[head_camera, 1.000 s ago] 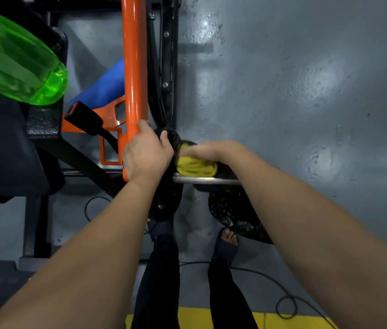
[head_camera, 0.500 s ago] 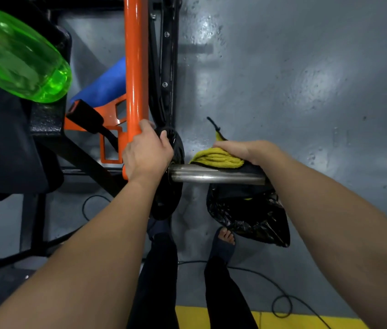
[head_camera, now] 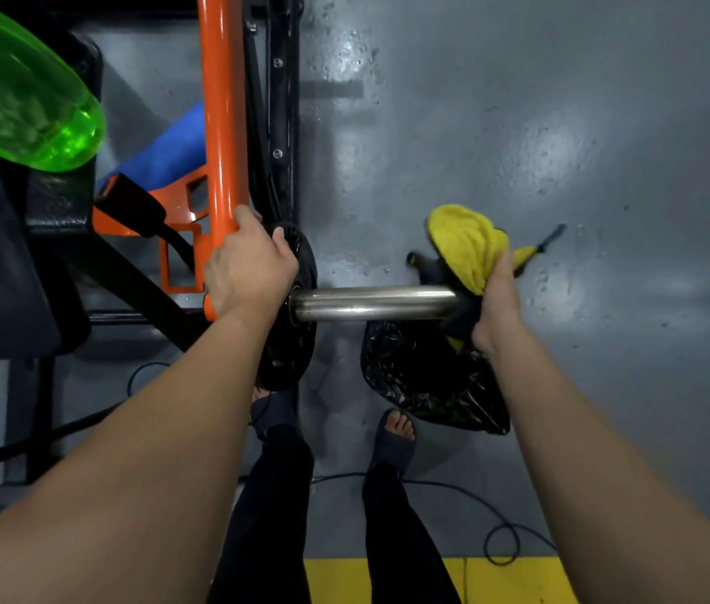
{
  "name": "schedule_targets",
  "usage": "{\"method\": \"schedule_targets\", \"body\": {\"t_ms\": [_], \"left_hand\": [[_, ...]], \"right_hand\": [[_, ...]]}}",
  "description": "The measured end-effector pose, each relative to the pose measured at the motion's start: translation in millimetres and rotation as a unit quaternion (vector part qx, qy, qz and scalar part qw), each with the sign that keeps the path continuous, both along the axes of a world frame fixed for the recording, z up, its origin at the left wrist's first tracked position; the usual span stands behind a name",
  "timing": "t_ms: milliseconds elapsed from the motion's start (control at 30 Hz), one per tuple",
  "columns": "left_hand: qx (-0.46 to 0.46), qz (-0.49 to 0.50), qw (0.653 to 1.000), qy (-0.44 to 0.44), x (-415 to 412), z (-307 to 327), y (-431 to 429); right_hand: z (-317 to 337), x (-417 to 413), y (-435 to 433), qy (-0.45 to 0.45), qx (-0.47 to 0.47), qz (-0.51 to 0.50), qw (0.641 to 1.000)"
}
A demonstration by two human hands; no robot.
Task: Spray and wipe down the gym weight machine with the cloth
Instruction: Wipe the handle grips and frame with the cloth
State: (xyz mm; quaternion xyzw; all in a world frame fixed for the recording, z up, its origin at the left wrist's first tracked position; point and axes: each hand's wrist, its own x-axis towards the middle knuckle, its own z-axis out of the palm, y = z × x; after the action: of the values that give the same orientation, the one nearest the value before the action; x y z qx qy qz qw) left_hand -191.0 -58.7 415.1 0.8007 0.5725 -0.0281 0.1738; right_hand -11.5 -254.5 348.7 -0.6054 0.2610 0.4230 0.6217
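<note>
- Right now our left hand (head_camera: pixel 253 272) grips the lower end of the orange painted steel tube (head_camera: pixel 220 124) of the weight machine, fingers curled round it.
- Just to the right of that hand sits the black round weight plate (head_camera: pixel 296 342), edge-on to us. From its hub the bare polished steel bar (head_camera: pixel 375 303) runs across to our right hand (head_camera: pixel 497 294).
- Our right hand holds the bunched yellow microfibre cloth (head_camera: pixel 464 241) at the far tip of the bar, fingers closed on the fabric. The cloth bulges up above the hand and touches the bar's end.
- A crumpled black plastic bag (head_camera: pixel 427 381) hangs just below the right hand and under the bar; we cannot tell what holds it.
- Well up and to the left of our left hand, the green translucent spray bottle (head_camera: pixel 17 102) shows at the picture's edge, apart from both hands; what it rests on we cannot tell.
- Between the bottle and the left hand we see a blue foam roller (head_camera: pixel 165 154) behind the orange tube.
- Below both hands are our sandalled feet (head_camera: pixel 394 429) on the grey glossy floor (head_camera: pixel 562 124), with a thin black cable (head_camera: pixel 501 538) and a yellow painted stripe (head_camera: pixel 497 581) nearer to us.
</note>
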Motion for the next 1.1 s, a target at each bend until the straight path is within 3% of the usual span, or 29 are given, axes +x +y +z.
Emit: {"method": "schedule_targets", "body": {"t_ms": [100,333,533,767,867,1000,1100], "left_hand": [[0.006,-0.003,1.000,0.001,0.2,0.1,-0.6],[0.028,-0.003,1.000,-0.001,-3.2,0.1,-6.2],[0.049,-0.002,0.999,-0.018,-13.0,-5.1,-13.9],[0.048,-0.009,0.998,-0.026,-17.1,-12.1,-13.4],[0.034,-0.020,0.999,0.008,-18.3,-9.6,-11.6],[-0.090,0.004,0.995,0.047,-10.5,6.7,-5.8],[-0.223,0.082,0.971,-0.010,-10.5,34.3,1.0]], "right_hand": [[-0.9,-28.0,-18.3,0.055,0.146,-0.214,0.964],[3.8,-106.7,-1.1,0.182,0.240,-0.379,0.875],[17.4,-177.4,53.0,0.275,0.177,-0.304,0.895],[30.8,-169.6,46.8,0.251,0.076,-0.179,0.948],[46.2,-169.7,43.6,0.221,0.029,-0.141,0.965],[75.1,-169.5,43.7,0.188,-0.020,-0.098,0.977],[106.9,-167.3,45.2,0.161,-0.031,-0.046,0.985]]}}
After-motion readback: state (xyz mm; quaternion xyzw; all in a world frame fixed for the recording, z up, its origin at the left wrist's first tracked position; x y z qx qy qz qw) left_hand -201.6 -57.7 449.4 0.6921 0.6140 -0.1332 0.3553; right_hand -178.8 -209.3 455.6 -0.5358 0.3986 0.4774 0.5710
